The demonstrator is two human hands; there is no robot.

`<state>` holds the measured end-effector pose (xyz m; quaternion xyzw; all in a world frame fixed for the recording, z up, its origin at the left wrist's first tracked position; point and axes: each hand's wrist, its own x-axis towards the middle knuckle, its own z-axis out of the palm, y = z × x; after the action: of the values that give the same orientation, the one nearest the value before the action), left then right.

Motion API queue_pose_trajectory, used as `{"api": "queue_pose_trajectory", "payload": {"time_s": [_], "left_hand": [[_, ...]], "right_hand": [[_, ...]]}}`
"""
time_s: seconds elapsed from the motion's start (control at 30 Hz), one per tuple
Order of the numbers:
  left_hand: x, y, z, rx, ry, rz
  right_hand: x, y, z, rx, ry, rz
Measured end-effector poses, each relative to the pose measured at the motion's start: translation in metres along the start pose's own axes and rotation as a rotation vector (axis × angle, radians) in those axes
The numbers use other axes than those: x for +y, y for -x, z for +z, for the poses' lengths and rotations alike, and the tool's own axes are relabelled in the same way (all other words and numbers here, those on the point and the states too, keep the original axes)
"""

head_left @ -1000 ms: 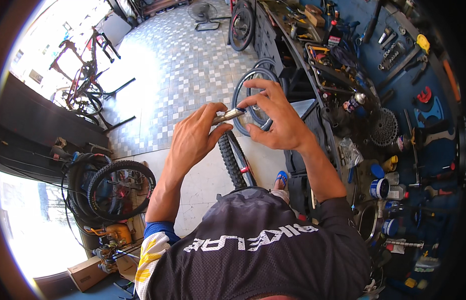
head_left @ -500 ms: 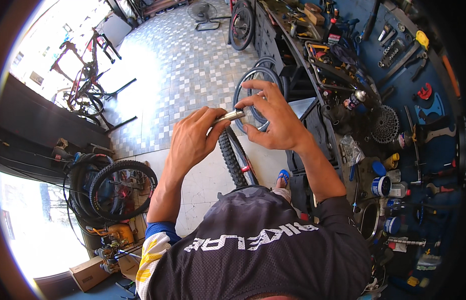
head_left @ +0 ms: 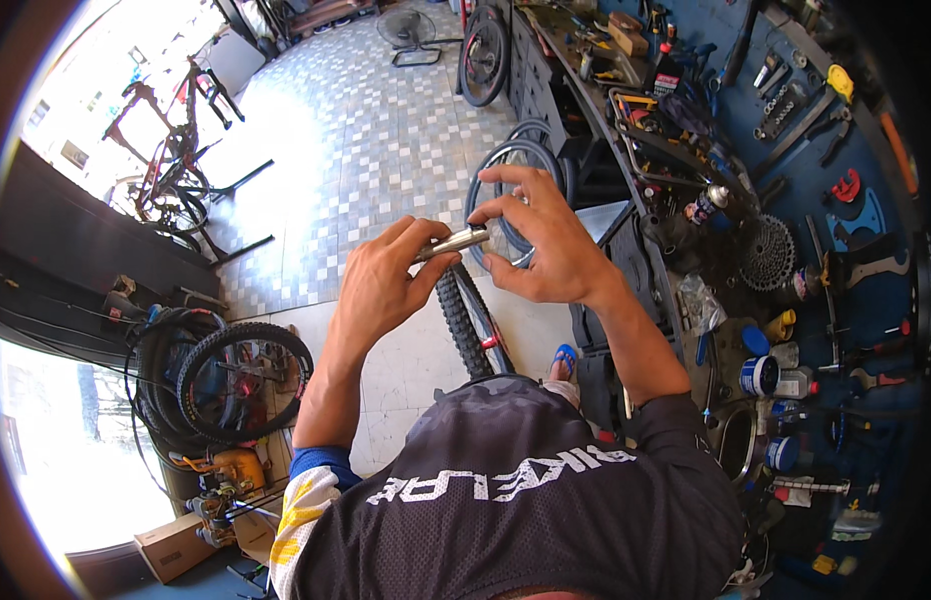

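Observation:
My left hand (head_left: 384, 280) pinches a short silver metal tube (head_left: 454, 242) between thumb and fingers, and the tube points toward my right hand. A small dark piece (head_left: 476, 227) shows at the tube's right end; its kind is too small to tell. My right hand (head_left: 551, 240) is open around that end, thumb and index finger apart. Its index fingertip lies at the dark piece, seemingly touching it. Below my hands stands a knobby bicycle tire (head_left: 460, 318) on a wheel, its near part hidden by my shirt.
A workbench (head_left: 626, 150) crowded with tools runs along the right, beside a blue wall (head_left: 721, 50) hung with wrenches and a cassette (head_left: 768, 254). Spare wheels (head_left: 248, 382) lean at the left. A bike frame (head_left: 166, 150) on a stand and a floor fan (head_left: 411, 32) are farther off.
The tube has tipped slightly and more of its length shows past my left fingers. My right fingers keep nearly the same spread beside its end.

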<state>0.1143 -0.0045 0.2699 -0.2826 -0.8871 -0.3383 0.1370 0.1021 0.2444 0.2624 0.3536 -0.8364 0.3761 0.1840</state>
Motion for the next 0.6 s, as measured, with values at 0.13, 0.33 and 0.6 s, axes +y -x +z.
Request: {"api": "queue_pose_trajectory", "payload": {"time_s": [0.13, 0.33, 0.6], "left_hand": [[0.0044, 0.0006, -0.0015, -0.014, -0.024, -0.025], [0.0032, 0.0014, -0.0028, -0.079, -0.053, -0.092], [0.0020, 0.0025, -0.0014, -0.078, 0.054, -0.097]], "right_hand": [[-0.0006, 0.0003, 0.0003, 0.006, 0.020, -0.011], [-0.0058, -0.0011, 0.0000, 0.002, 0.029, 0.003], [-0.0051, -0.0003, 0.0014, 0.008, 0.067, -0.017]]}}
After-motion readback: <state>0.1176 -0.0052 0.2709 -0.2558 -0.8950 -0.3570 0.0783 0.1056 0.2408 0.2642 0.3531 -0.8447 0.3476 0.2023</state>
